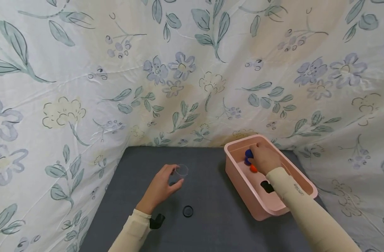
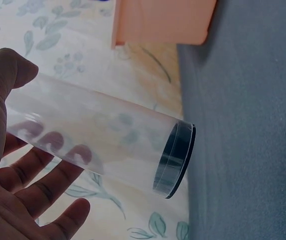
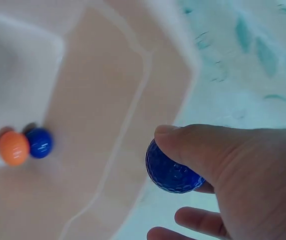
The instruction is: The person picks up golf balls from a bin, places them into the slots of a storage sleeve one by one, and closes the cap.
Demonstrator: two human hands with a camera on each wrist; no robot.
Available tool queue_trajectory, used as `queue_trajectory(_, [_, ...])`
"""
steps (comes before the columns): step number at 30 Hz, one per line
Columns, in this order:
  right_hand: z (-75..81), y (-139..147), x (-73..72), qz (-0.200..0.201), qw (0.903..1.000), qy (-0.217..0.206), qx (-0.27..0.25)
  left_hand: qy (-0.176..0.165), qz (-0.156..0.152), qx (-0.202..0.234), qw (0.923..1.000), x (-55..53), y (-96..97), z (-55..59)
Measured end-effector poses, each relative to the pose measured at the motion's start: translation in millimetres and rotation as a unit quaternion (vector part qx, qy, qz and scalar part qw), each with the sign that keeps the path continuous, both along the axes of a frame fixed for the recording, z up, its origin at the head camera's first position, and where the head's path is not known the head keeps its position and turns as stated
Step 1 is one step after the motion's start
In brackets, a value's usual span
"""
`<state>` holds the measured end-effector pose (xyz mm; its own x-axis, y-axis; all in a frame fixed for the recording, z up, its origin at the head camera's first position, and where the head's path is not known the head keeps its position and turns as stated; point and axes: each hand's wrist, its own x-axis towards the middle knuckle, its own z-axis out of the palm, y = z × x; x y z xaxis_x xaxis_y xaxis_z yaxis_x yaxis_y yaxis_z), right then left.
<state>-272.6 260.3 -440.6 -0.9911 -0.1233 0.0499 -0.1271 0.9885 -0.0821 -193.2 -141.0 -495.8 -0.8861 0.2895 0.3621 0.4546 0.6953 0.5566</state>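
My left hand point(image 1: 162, 187) grips a clear plastic tube point(image 2: 117, 135) between thumb and fingers, above the dark table. A black cap point(image 2: 175, 160) closes the tube's lower end; in the head view its round top rim faces up. Over the far end of a pink bin point(image 1: 242, 190), my right hand point(image 1: 267, 158) pinches a dimpled blue golf ball point(image 3: 173, 172) between thumb and fingers. Down on the bin's floor, a second blue ball point(image 3: 39, 143) lies beside an orange ball point(image 3: 14, 148).
A round black lid point(image 1: 187, 211) lies on the dark table point(image 1: 211, 231), to the right of the left wrist. The bin stands at the table's right side. Floral fabric point(image 1: 179, 87) hangs behind and along both sides.
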Motion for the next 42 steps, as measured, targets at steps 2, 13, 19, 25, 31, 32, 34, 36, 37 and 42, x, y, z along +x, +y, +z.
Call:
queue_trajectory(2, [8.5, -7.6, 5.8, 0.012, 0.9997, 0.017, -0.013, -0.001, 0.0, 0.002, 1.0, 0.0, 0.1, 0.4])
queue_trajectory(13, [29.6, -41.6, 22.0, 0.101, 0.987, 0.108, -0.063, -0.002, -0.004, 0.005, 1.0, 3.0, 2.2, 1.6])
queue_trajectory(19, [29.5, -57.4, 32.1, 0.13, 0.9787, 0.136, -0.082, -0.016, -0.015, 0.004, 0.9997, 6.3, 5.3, -1.5])
queue_trajectory(25, [33.0, -75.7, 37.3, 0.149, 0.9704, 0.119, -0.148, -0.011, -0.016, 0.005, 0.9998, 5.3, 6.7, -0.2])
queue_trajectory(31, [34.3, -93.3, 41.2, 0.148, 0.9633, 0.104, -0.198, -0.001, -0.017, 0.004, 0.9998, 3.6, 8.2, 2.3])
queue_trajectory(32, [34.6, -96.3, 41.9, 0.15, 0.9619, 0.101, -0.205, -0.002, -0.017, 0.004, 0.9999, 3.4, 8.6, 2.7])
queue_trajectory(34, [36.2, -102.4, 43.5, 0.153, 0.9591, 0.09, -0.22, -0.003, -0.015, 0.003, 0.9999, 2.9, 9.4, 3.5])
queue_trajectory(36, [37.4, -108.5, 45.0, 0.157, 0.9563, 0.079, -0.234, -0.006, -0.012, 0.001, 0.9999, 2.7, 10.4, 4.3])
queue_trajectory(37, [38.0, -111.5, 46.0, 0.158, 0.9556, 0.072, -0.238, -0.007, -0.011, 0.001, 0.9999, 2.7, 11.0, 4.8])
queue_trajectory(42, [36.1, -125.7, 48.8, 0.166, 0.9479, 0.04, -0.269, -0.011, -0.011, -0.004, 0.9999, 2.2, 13.6, 7.4])
